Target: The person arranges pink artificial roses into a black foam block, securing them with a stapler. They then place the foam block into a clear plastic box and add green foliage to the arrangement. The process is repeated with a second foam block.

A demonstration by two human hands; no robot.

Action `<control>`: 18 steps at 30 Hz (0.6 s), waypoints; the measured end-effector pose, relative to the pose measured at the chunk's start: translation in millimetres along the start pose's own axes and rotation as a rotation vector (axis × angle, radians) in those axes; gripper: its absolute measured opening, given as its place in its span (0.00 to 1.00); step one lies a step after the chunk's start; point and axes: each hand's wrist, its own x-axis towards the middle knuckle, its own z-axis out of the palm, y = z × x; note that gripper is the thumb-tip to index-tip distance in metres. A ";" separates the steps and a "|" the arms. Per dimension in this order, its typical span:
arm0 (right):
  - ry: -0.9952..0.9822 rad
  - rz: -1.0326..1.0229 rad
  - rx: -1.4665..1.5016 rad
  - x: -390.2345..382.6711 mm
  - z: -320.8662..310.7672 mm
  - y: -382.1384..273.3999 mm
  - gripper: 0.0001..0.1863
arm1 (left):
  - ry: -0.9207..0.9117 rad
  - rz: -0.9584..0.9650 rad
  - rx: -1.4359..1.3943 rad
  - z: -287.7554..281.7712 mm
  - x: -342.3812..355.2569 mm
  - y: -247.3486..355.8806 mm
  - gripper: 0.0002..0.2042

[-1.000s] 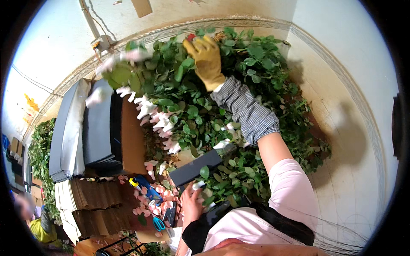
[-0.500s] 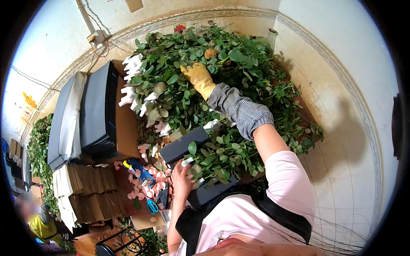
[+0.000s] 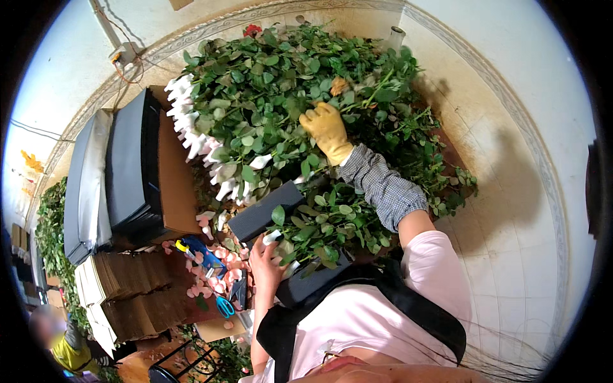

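My right hand (image 3: 325, 131), in a yellow rubber glove with a checked oversleeve, is closed over the big pile of leafy rose stems (image 3: 268, 83). A green stem runs from the glove toward the upper right, its leaves slightly blurred. White sleeves (image 3: 185, 118) cover the flower heads along the pile's left side. Lower down, my bare left hand (image 3: 265, 262) curls its fingers against white-sleeved heads (image 3: 272, 237) of a smaller rose bunch (image 3: 332, 223). That bunch lies between two dark blocks, one (image 3: 265, 210) above and one (image 3: 313, 277) below; leaves hide part of both.
Left of the roses stand dark sheets (image 3: 134, 166) in a cardboard box (image 3: 179, 172) and stacked brown cardboard (image 3: 134, 281). Blue-handled scissors (image 3: 224, 307), a yellow cutter (image 3: 184, 247) and pink petals (image 3: 199, 288) lie near my left hand. A person (image 3: 70, 351) is at lower left.
My gloved right hand has moved right and slightly down across the pile, with a stem now showing beyond it. My left hand stays at the small bunch. The whole view has shifted a little.
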 end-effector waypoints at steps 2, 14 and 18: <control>0.010 0.074 -0.034 -8.7 -10.4 2.1 0.16 | -0.005 -0.048 -0.009 4.0 -3.8 -8.1 0.33; -1.105 0.108 0.516 -94.3 -12.8 33.3 0.30 | -0.044 -0.062 0.008 -5.3 -0.1 1.1 0.35; -0.749 0.108 0.773 -59.0 -57.4 11.0 0.23 | -0.074 -0.065 -0.017 2.5 1.7 -6.0 0.35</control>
